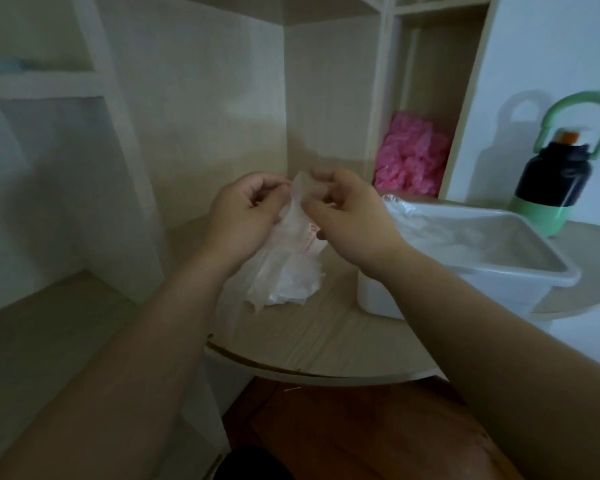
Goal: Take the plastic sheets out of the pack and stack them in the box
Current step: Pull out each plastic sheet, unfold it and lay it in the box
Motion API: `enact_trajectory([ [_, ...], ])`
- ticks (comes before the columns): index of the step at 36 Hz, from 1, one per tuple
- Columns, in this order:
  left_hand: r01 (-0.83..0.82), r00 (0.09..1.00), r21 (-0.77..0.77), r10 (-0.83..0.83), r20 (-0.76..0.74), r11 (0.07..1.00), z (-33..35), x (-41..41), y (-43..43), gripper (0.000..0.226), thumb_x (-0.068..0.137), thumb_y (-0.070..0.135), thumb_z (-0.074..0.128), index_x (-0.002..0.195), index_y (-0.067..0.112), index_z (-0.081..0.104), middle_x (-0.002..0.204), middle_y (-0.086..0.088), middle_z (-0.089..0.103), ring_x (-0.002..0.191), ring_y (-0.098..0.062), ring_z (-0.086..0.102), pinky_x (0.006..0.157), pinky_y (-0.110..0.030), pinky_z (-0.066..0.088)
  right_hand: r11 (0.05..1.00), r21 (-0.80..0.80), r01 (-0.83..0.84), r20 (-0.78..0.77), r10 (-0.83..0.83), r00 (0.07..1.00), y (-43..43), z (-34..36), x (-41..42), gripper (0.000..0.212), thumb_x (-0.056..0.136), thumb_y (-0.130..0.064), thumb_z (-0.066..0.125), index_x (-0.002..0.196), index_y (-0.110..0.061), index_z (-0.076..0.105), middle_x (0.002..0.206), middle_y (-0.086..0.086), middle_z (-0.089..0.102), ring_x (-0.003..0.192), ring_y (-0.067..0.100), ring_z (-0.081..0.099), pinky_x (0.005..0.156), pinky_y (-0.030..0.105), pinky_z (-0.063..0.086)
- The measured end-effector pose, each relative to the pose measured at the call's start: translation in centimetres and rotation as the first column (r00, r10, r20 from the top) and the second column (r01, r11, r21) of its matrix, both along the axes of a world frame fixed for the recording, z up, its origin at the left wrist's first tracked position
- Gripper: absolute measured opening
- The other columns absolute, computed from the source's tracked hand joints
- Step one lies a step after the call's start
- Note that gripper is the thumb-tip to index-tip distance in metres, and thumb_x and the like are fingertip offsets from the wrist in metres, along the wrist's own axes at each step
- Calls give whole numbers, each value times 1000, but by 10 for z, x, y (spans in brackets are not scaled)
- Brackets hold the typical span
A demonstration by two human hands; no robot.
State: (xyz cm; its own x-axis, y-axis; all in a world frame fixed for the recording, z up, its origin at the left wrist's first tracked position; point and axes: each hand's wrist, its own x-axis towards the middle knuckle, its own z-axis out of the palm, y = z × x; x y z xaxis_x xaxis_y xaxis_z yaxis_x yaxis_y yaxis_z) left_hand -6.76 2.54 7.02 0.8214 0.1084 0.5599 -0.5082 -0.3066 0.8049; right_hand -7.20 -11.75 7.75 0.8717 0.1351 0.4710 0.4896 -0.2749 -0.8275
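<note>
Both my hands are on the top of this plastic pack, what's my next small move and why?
Probably pull the pinched edge up and out with the right hand while the left hand steadies the pack. Both hands pinch its top, its bulk rests on the table, and the box sits just to its right.

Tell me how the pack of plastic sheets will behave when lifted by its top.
Probably floppy: the pack sags and crumples below where the left hand and right hand pinch its top. Likely light, as fingertip pinches suffice. Its thin translucent film may slip.
</note>
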Motion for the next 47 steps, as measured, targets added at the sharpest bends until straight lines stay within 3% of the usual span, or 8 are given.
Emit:
enact_trajectory([
  [3, 92, 992, -21, -94, -89, 996, 6, -2, -7, 3, 90, 35, 62, 91, 36, 65, 73, 23, 65, 65, 6, 57, 57, -12, 44, 991, 112, 73, -85, -64, 994, -16, 7, 0, 21, 91, -8, 55, 110, -7, 64, 74, -2, 59, 55, 7, 54, 49, 21, 45],
  [9, 304, 939, 305, -231, -254, 902, 4, -6, -15, 91, 52, 56, 86, 129, 57, 37, 128, 23, 49, 115, -1, 53, 93, -27, 47, 949, 275, 151, -212, -93, 973, -49, 17, 1, 6, 88, 0, 53, 88, -3, 58, 63, 5, 50, 47, 12, 46, 48, 23, 46],
  [19, 216, 976, 196, -216, -22, 956, 8, 10, -57, 17, 92, 9, 59, 99, 21, 70, 66, 22, 68, 61, 9, 58, 62, -7, 44, 893, 415, 175, -301, -47, 953, -90, 21, 0, 3, 90, -4, 54, 90, -2, 55, 65, 8, 49, 42, 11, 41, 43, 21, 40],
  [28, 281, 953, 293, -231, -195, 914, 37, 29, -84, 24, 97, 11, 51, 76, 14, 63, 56, 12, 55, 48, 3, 45, 53, -14, 36, 984, -134, 120, 48, -115, 992, -124, 26, -3, 100, 74, -37, 76, 150, -31, 12, 154, -5, 20, 139, 12, 24, 105, 26, 26],
  [33, 311, 948, 475, -229, -223, 823, 52, 34, -94, 31, 94, 23, 58, 65, 13, 57, 49, 11, 48, 43, 3, 40, 47, -12, 32, 921, -379, 92, 28, -88, 996, -132, 36, 3, 80, 76, -36, 75, 143, -31, 32, 128, -10, 46, 111, 0, 43, 69, -4, 33],
  [36, 354, 931, 483, -250, -266, 801, 54, 37, -99, 33, 91, 31, 61, 62, 15, 58, 43, 14, 46, 41, 3, 38, 43, -11, 30, 906, -368, 211, 156, -164, 974, -132, 35, 8, 11, 88, -34, 63, 85, -25, 60, 77, -10, 55, 64, -5, 47, 52, 4, 34],
  [42, 295, 952, 540, -192, -238, 788, 51, 56, -95, 32, 84, 24, 71, 57, 15, 58, 48, 13, 46, 47, 1, 36, 48, -16, 31, 981, 47, 189, -175, -178, 968, -140, 33, 19, 34, 97, -25, 48, 66, -11, 52, 62, 3, 49, 53, 15, 45, 48, 24, 44],
  [47, -168, 976, 726, 214, 29, 667, 51, 79, -87, 14, 86, 39, 64, 87, 25, 68, 86, -1, 65, 86, -24, 59, 74, -31, 44, 938, -49, 343, -290, -342, 894, -157, 25, 32, 21, 96, -14, 44, 79, -6, 53, 63, 8, 52, 44, 15, 40, 36, 17, 29],
])
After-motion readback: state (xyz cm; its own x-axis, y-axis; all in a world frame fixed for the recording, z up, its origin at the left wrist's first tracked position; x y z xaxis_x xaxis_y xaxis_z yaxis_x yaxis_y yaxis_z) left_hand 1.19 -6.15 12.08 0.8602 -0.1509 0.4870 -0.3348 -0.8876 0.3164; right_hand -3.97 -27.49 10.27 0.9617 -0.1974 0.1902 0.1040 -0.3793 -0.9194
